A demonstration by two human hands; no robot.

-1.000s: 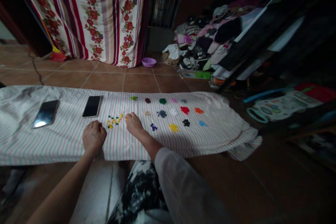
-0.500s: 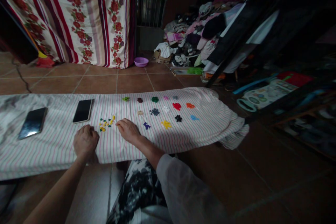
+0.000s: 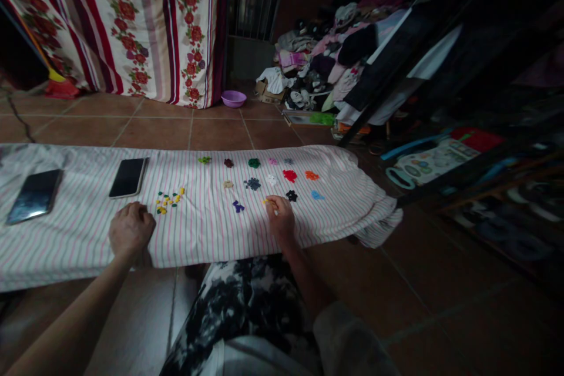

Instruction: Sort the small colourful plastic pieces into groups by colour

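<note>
My right hand is over the small yellow pieces, fingertips pinched together. It covers most of that pile, and I cannot make out what is between the fingers. My left hand rests on the striped cloth with its fingers curled under, so any content is hidden. Just right of it lies a loose group of mixed yellow and green pieces. Around my right hand are little piles: purple pieces, black pieces, white pieces and dark grey pieces.
Two phones lie at the left, a dark phone and another phone. Further piles include red pieces, orange pieces and light blue pieces. A purple basin stands on the floor beyond the striped cloth.
My right hand has moved right, from beside the mixed yellow and green pieces to the yellow pile. My left hand stays curled on the cloth. The view has shifted slightly.
</note>
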